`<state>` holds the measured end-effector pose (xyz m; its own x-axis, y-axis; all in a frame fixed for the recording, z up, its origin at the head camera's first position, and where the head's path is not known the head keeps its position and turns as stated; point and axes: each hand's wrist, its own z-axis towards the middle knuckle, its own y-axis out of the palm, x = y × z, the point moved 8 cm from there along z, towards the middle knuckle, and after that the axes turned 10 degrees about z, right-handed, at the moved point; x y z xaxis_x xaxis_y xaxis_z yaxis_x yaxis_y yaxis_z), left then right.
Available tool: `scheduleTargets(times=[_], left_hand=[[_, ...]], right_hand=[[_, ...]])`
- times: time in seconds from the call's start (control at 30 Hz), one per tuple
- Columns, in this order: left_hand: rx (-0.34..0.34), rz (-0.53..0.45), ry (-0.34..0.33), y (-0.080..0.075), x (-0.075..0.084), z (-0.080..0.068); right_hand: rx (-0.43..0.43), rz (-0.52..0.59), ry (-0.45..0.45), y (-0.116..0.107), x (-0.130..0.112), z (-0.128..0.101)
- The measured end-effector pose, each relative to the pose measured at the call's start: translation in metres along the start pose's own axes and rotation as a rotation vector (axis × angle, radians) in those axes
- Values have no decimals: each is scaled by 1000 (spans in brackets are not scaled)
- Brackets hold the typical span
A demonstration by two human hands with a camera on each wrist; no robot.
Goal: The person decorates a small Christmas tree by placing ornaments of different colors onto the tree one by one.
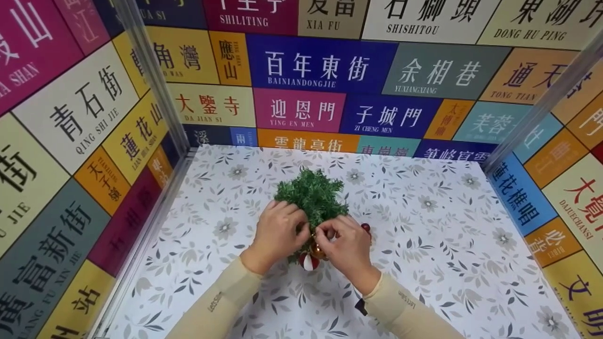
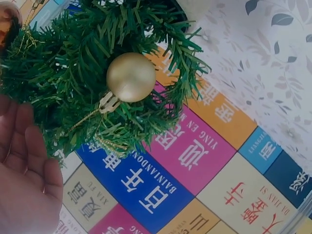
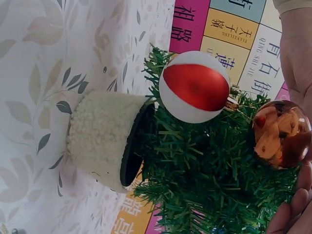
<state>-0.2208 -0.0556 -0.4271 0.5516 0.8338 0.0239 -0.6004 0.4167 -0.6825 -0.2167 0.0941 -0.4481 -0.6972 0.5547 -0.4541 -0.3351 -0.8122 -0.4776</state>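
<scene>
A small green artificial tree point(image 1: 313, 197) stands on the floral tabletop point(image 1: 424, 263), between my two hands. My left hand point(image 1: 278, 235) curls its fingers point(image 2: 24, 161) into the branches on the tree's left side. My right hand point(image 1: 346, 245) pinches at a branch just above a shiny amber ball point(image 1: 319, 253) point(image 3: 282, 134). A red and white ball point(image 1: 308, 261) point(image 3: 195, 87) hangs beside it, low on the tree. A matt gold ball point(image 2: 130, 77) hangs among the branches point(image 2: 73, 73). The tree's white fuzzy base point(image 3: 102, 139) shows under it.
A red ball point(image 1: 365, 228) sits just right of my right hand. Walls covered in coloured street-name panels point(image 1: 320, 66) close in the table at the back, left and right, with metal posts point(image 1: 155, 75) at the corners.
</scene>
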Motion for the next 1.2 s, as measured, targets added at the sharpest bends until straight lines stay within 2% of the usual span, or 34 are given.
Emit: scheduleTargets(times=[0.27, 0.43, 0.9, 1.2], left_hand=[[-69, 9, 37, 4, 7, -1], [-88, -6, 31, 4, 8, 0], [-86, -22, 13, 3, 5, -5], [-53, -28, 15, -1, 5, -4]], right_hand=[[-54, -32, -28, 1, -1, -2], [-96, -16, -45, 2, -1, 1], [-72, 34, -100, 0, -4, 2], [-49, 58, -120, -3, -5, 0]])
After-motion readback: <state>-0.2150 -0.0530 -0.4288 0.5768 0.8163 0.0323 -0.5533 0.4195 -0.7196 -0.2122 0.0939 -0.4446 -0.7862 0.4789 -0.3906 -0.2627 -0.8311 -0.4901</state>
